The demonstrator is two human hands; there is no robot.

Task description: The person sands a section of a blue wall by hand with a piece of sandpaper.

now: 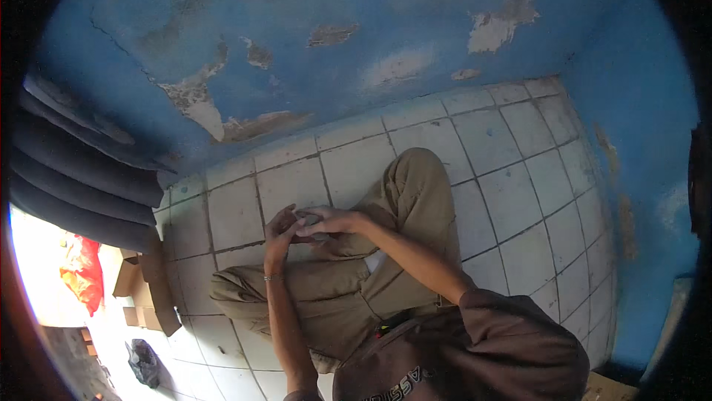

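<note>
My left hand (pixel 283 229) and my right hand (pixel 328 219) meet above my crossed legs, in the middle of the view. The fingers of both come together around something small and pale, too small and blurred to name. Which hand grips it cannot be told. A thin bracelet (pixel 273 277) circles my left wrist. Under the hands are my khaki trousers (pixel 328 284) and the white tiled floor (pixel 292 181).
Blue walls (pixel 311 78) with peeling paint rise ahead and at the right. A dark curtain (pixel 83 173) hangs at the left. Below it lie an open cardboard box (pixel 158 289), a red plastic bag (pixel 83 273) and a black plastic bag (pixel 143 363).
</note>
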